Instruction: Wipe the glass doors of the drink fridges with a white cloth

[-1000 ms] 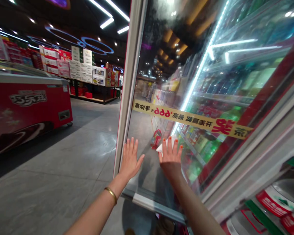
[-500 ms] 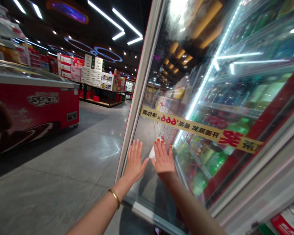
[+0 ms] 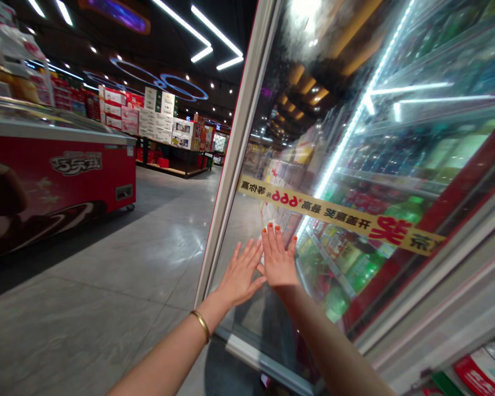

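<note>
Left hand has slid in beside the right hand, so both cover one patch of glass; left fingers straight, slightly parted, empty; right fingers flat over the wipe, apparently pinned against glass, mostly hidden.

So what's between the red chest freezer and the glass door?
Grey floor, between the freezer and glass door in the head view; farther back, a black stand with stacked boxes.

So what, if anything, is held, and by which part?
The right hand seems to press a thin white wipe, mostly hidden, against the clear glass door; held part unclear. The left hand grips nothing visible.
</note>
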The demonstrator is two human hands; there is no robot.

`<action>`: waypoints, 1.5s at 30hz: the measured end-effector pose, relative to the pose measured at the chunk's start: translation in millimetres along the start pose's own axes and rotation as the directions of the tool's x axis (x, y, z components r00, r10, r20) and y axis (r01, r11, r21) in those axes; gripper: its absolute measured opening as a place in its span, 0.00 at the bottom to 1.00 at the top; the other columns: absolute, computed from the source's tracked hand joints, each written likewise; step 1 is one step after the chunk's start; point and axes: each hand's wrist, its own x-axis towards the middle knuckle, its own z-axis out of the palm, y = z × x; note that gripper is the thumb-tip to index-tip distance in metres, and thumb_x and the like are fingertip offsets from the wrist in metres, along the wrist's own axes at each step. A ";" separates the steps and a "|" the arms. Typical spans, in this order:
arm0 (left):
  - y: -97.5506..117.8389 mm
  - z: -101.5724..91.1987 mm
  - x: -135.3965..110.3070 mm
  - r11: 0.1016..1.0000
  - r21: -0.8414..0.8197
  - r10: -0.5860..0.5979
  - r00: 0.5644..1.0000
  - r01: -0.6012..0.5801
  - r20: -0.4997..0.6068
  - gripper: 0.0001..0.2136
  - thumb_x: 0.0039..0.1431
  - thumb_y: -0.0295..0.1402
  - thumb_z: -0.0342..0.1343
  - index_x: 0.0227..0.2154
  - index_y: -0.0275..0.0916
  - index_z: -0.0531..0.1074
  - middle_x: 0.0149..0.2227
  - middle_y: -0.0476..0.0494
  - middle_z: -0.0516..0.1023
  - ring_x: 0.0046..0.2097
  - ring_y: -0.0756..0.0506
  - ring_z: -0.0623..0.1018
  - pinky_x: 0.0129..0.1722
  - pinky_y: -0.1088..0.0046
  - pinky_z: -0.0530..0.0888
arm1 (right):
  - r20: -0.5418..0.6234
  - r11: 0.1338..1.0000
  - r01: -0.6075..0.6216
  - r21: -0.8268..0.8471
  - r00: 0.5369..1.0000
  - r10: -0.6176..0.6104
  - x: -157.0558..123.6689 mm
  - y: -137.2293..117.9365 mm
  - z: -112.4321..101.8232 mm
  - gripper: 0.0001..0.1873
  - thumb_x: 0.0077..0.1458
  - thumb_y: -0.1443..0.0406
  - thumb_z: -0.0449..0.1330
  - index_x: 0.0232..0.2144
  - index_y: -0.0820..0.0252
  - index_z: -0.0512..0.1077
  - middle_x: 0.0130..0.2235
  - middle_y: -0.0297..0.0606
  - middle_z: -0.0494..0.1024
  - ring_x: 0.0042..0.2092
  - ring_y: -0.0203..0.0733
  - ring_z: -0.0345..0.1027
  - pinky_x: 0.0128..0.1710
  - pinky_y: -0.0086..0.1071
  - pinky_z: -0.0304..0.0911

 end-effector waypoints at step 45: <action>-6.3 14.6 89.5 0.980 0.192 -0.002 0.978 0.043 -0.209 0.41 0.71 0.57 0.54 0.80 0.55 0.47 0.79 0.42 0.59 0.83 0.33 0.46 0.81 0.39 0.47 | -0.329 0.968 0.039 -0.247 0.937 -0.121 -24.3 156.6 -67.1 0.42 0.72 0.53 0.60 0.80 0.55 0.51 0.75 0.45 0.67 0.82 0.51 0.44 0.81 0.55 0.23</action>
